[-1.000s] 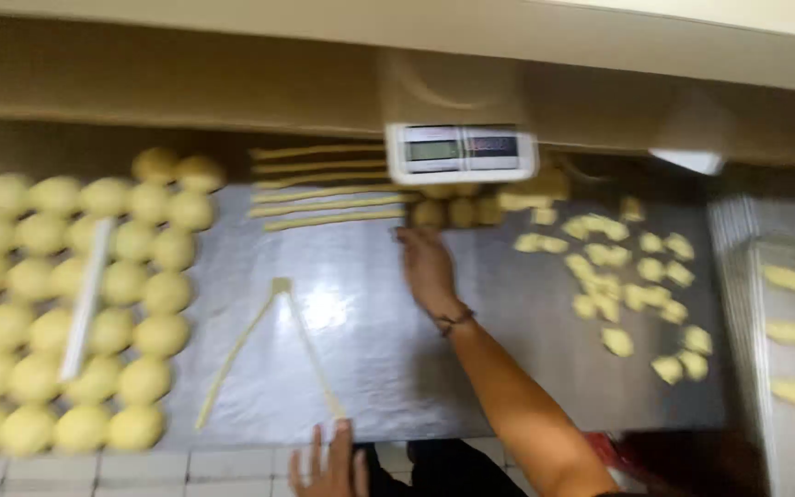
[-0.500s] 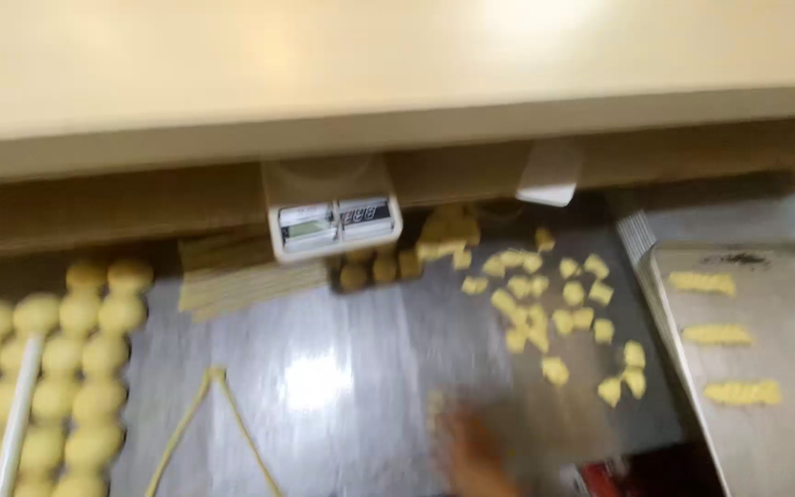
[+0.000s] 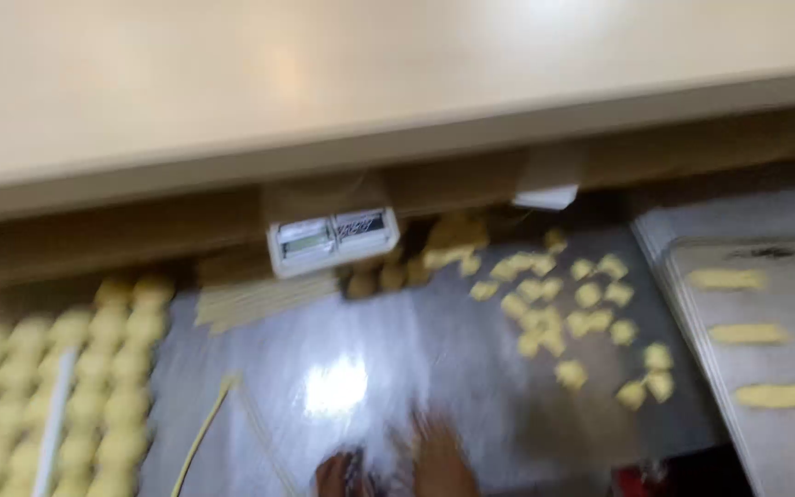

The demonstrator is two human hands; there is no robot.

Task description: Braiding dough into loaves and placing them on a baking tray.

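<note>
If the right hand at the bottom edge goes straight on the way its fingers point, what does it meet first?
The right hand is blurred but seems to point up the table. Bare shiny steel lies ahead; the first things in that line are probably the dough pieces below the scale, though depth is unclear.

Bare shiny steel counter [image 3: 416, 350] lies open beyond the blurred fingers [image 3: 434, 442]; small yellow dough pieces [image 3: 563, 313] crowd their right, thin dough strands [image 3: 223, 414] their left.

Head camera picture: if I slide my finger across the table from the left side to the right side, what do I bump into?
Rows of dough balls → thin dough strands → blurred hand → small cut dough pieces → metal tray with three dough logs.
</note>
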